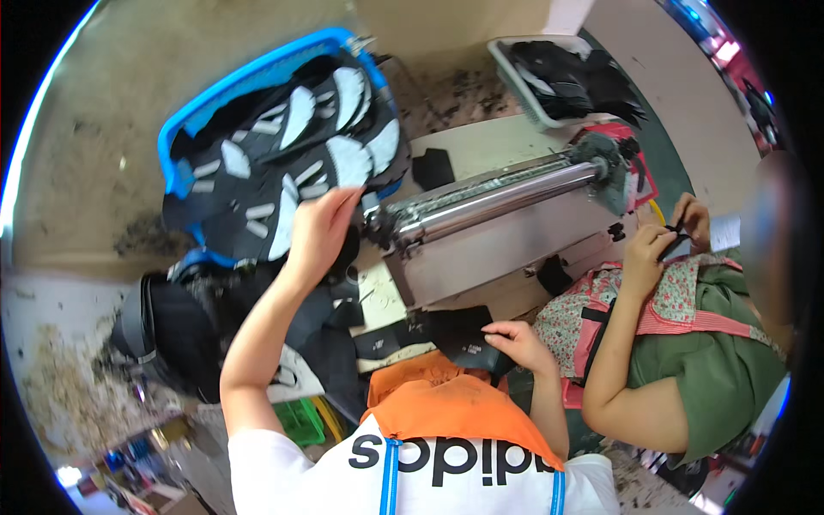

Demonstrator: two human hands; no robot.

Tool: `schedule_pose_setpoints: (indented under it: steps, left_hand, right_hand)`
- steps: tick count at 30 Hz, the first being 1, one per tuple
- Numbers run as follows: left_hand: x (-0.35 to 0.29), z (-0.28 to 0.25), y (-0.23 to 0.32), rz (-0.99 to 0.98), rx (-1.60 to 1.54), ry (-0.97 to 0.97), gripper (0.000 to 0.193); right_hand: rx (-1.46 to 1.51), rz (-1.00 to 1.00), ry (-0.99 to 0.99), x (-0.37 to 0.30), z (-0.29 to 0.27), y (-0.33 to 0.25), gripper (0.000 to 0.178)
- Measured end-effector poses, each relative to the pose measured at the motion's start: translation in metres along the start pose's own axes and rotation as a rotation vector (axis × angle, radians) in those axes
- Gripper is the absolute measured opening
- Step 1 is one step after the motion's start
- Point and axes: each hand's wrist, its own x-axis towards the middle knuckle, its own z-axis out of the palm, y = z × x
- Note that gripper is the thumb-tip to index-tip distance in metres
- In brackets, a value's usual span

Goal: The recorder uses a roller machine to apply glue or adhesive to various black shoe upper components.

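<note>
My left hand [324, 227] reaches up to the near right edge of the blue basket [172, 142], its fingers pinched together. What lies between those fingertips, if anything, I cannot make out. Flat black cut pieces with white patches [296, 120] fill that basket. Lower down, my right hand [525, 346] holds the edge of a dark, flat cut piece [463, 330] between thumb and fingers, just above my orange apron [463, 403]. The fingers under that piece are mostly hidden.
A machine with a long shiny metal roller [506, 202] stands ahead of me. Behind it is a pale basket [515, 81] of black pieces. At right, a co-worker in a green top [695, 378] handles a small dark piece [678, 245]. Black material [184, 335] is heaped at left.
</note>
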Motion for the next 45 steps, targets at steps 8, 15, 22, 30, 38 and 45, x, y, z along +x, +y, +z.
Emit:
schedule_pose_setpoints:
  steps: [8,15,22,30,38,45]
  left_hand:
    - [0.183,0.25,-0.052,0.143,0.855,-0.992,0.033]
    - [0.165,0.31,-0.103,-0.202,0.782,-0.763,0.034]
    - [0.166,0.176,0.003,0.283,0.348,-0.125,0.014]
    - [-0.043,-0.094,0.005,0.474,-0.042,0.3,0.019]
    - [-0.286,-0.144,0.103,-0.135,-0.095,0.457,0.015]
    - [-0.35,-0.129,0.091,-0.686,0.042,-0.129,0.024]
  right_hand:
    - [-0.038,0.119,0.312,-0.07,-0.002,0.018,0.022]
    - [0.168,0.353,0.52,-0.105,0.021,0.02,0.018]
    - [-0.052,0.113,0.247,-0.054,-0.008,0.0,0.018]
    - [-0.328,-0.334,-0.684,0.027,0.076,-0.037,0.016]
    - [-0.435,0.025,-0.439,0.111,0.23,0.09,0.021]
    - [-0.384,-0.534,-0.477,0.129,0.25,0.048,0.023]
